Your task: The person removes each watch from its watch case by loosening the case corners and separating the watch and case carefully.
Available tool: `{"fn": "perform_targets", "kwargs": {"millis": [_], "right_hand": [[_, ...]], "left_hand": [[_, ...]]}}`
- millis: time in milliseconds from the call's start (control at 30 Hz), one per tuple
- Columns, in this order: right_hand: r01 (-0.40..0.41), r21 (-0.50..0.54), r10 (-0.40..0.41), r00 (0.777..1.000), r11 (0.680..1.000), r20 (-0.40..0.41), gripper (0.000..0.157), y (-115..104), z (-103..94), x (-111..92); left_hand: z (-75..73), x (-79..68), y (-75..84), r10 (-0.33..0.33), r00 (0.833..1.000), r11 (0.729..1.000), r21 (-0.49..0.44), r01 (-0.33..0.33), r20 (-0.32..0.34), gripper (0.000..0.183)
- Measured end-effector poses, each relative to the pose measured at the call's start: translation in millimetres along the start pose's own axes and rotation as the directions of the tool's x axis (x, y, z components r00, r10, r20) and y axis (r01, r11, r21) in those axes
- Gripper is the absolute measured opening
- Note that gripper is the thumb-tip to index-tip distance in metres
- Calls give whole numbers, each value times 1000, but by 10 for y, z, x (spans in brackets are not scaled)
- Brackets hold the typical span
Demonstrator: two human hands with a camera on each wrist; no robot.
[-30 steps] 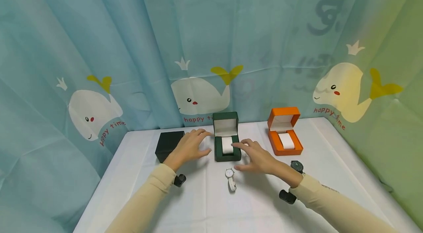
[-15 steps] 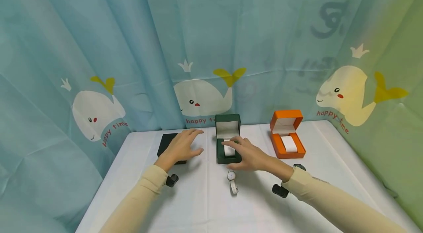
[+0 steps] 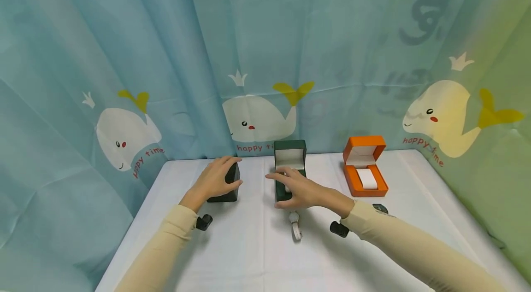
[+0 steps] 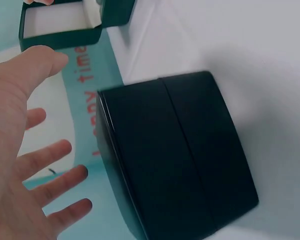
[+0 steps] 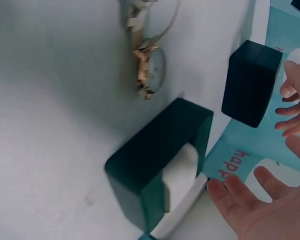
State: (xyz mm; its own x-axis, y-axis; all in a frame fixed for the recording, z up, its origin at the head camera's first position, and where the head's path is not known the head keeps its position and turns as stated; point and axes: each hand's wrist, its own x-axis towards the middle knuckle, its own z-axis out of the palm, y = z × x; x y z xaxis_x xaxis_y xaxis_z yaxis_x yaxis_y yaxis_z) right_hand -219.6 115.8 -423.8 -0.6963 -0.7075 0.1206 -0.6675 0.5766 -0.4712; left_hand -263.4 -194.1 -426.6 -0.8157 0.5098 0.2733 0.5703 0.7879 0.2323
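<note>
My left hand (image 3: 213, 180) is held over the black lidded box (image 3: 233, 187), fingers spread. In the left wrist view its fingertips are apart from that box (image 4: 180, 155), whose lid is down. My right hand (image 3: 302, 189) hovers over the green watch box (image 3: 290, 145), hiding part of its base; the lid stands up. The right wrist view shows the right hand (image 5: 270, 210) with nothing in its fingers, beside the green box (image 5: 145, 155) and its white cushion (image 5: 182, 170). A watch with a white strap (image 3: 296, 227) lies on the table in front of the green box.
An orange watch box (image 3: 365, 179) with its lid up and a white cushion stands at the right. A dark watch (image 3: 380, 208) lies near my right sleeve, partly hidden. Behind the white table (image 3: 232, 255) hangs a blue curtain (image 3: 257, 52) with whale prints.
My left hand has moved left, over the black box. My right hand has also moved left, from the right side of the green box to over its base. The boxes stay in place.
</note>
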Motion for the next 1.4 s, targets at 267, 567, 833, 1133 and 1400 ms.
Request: {"fn": "perform_targets", "kwargs": {"millis": [267,567,833,1133,1400], "right_hand": [[24,-24,-23,999,999,29,80,-92,76,209],[32,-18,-31,999,999,36,81,-184,104,413],[59,-51,-58,998,997,24,82,-159,143,600],[18,-31,-17,999,999,48,83,-184,218,810],[38,-24,-38,999,999,27,83,-173,275,1015]], "left_hand": [[-122,-153,-135,-35,999,999,-42,35,-3,73],[-198,-310,-298,-101,995,994,-45,102,22,76],[-207,-410,-428,-147,988,981,-120,151,37,78],[-179,-492,-560,-182,979,964,-180,196,88,88],[-180,-490,-615,-237,961,935,-234,265,141,106]]}}
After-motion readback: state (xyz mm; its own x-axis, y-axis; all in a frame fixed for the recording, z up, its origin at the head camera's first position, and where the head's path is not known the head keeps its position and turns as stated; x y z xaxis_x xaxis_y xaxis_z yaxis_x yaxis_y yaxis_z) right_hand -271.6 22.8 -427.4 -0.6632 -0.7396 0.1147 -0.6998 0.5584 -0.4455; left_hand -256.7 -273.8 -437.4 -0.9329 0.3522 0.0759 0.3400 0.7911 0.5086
